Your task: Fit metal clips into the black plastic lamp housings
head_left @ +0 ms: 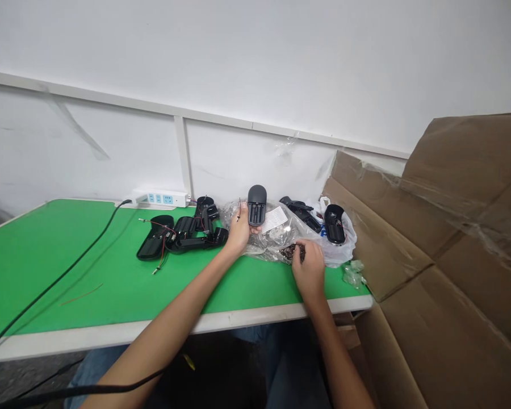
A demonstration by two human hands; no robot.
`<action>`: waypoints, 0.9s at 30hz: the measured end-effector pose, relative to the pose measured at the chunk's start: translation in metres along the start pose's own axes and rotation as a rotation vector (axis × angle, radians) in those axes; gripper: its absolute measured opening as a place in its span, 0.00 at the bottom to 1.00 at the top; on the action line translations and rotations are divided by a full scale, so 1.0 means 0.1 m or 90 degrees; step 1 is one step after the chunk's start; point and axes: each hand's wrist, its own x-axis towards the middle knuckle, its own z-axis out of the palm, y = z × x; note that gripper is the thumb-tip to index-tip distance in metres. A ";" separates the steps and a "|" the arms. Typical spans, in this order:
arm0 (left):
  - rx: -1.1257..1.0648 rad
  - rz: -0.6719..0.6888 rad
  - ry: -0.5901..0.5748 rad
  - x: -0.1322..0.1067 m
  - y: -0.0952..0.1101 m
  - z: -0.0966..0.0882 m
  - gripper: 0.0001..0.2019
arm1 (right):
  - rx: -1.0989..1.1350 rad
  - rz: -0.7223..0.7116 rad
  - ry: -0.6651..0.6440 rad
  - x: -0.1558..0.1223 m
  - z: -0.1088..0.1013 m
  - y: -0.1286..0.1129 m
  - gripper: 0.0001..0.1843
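Upright in my left hand [239,228] is a black plastic housing [257,199] with a rounded top and an open compartment below, like a battery bay. A thin wire end stands up beside that hand. My right hand [310,267] is low over a clear plastic bag [259,244], its fingertips closed at a pile of small dark metal parts [288,252], possibly screws. Whatever those fingers pinch is too small to make out. A white printed label [275,219] lies on the bag between the hands.
Several black housings with red wires [155,238] lie left on the green table [89,272]. A white power strip [162,197] sits at the back. White bag [344,250] with another black housing [334,222] stands right, beside cardboard [464,267]. A black cable [72,267] crosses the left.
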 end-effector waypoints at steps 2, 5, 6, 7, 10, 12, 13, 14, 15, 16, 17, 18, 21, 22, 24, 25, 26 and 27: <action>0.006 0.005 -0.010 -0.01 0.01 0.00 0.26 | 0.028 0.009 0.010 -0.03 -0.04 0.00 0.11; -0.015 -0.008 -0.010 -0.02 0.03 0.00 0.24 | 0.103 0.045 0.048 -0.05 -0.14 -0.02 0.13; -0.027 -0.016 -0.008 -0.02 0.03 0.00 0.23 | 0.132 0.067 0.060 -0.03 -0.17 -0.05 0.14; -0.040 -0.026 -0.007 -0.02 0.03 -0.01 0.22 | 0.165 0.095 0.067 0.02 -0.20 -0.09 0.15; -0.068 -0.049 -0.028 0.00 0.01 -0.03 0.21 | 0.297 0.178 0.028 0.36 -0.20 -0.27 0.18; -0.082 -0.053 -0.048 0.02 0.01 -0.06 0.23 | 0.368 0.176 -0.017 0.71 -0.10 -0.42 0.18; -0.087 -0.052 -0.057 0.02 0.02 -0.08 0.24 | 0.395 0.163 -0.044 0.89 -0.01 -0.49 0.18; -0.090 -0.048 -0.065 0.03 0.02 -0.09 0.26 | 0.426 0.152 -0.076 1.07 0.10 -0.55 0.18; -0.087 -0.043 -0.075 0.04 0.03 -0.11 0.28 | 0.462 0.145 -0.114 1.21 0.22 -0.60 0.19; -0.081 -0.038 -0.086 0.04 0.04 -0.12 0.29 | 0.497 0.146 -0.148 1.32 0.35 -0.62 0.20; -0.070 -0.033 -0.096 0.05 0.04 -0.13 0.31 | 0.525 0.154 -0.182 1.39 0.47 -0.62 0.21; -0.058 -0.029 -0.104 0.05 0.04 -0.14 0.32 | 0.545 0.168 -0.207 1.41 0.58 -0.61 0.23; -0.033 -0.017 -0.105 0.04 0.02 -0.14 0.35 | 0.555 0.202 -0.228 1.31 0.78 -0.49 0.24; -0.028 -0.013 -0.104 0.04 0.01 -0.13 0.36 | 0.552 0.206 -0.235 1.25 0.81 -0.44 0.23; -0.019 -0.007 -0.108 0.03 0.00 -0.12 0.37 | 0.550 0.211 -0.251 1.15 0.80 -0.36 0.22; -0.013 -0.005 -0.111 0.02 0.00 -0.11 0.38 | 0.552 0.218 -0.259 1.12 0.79 -0.34 0.22; -0.008 -0.004 -0.112 0.01 0.00 -0.11 0.38 | 0.554 0.226 -0.264 1.10 0.77 -0.33 0.22; -0.005 -0.002 -0.111 0.00 0.00 -0.10 0.38 | 0.558 0.233 -0.267 1.10 0.76 -0.33 0.22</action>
